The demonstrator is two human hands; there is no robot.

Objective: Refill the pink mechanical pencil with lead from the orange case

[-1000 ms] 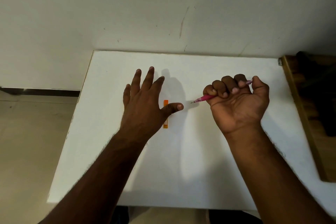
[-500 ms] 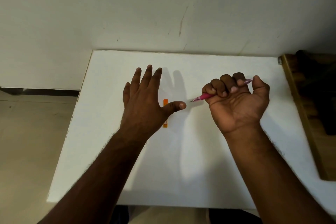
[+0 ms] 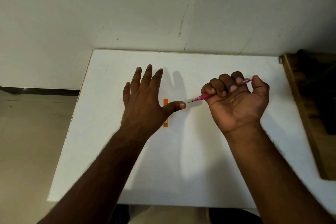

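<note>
Head view: I see my right hand (image 3: 236,100) fisting the slim pink plastic mechanical pencil (image 3: 202,97) for its refill; my left hand (image 3: 145,103), fingers splayed wide, covers the flat orange lead case (image 3: 165,102) beneath its thumb.

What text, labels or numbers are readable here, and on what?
None can be read.
Orange case: a pale label strip near its lower end, print too small and blurred to read; the left hand covers its middle.
Pink pencil: no marking visible; the right hand hides most of the barrel.
Table and wall: only scuffs, no writing.
</note>
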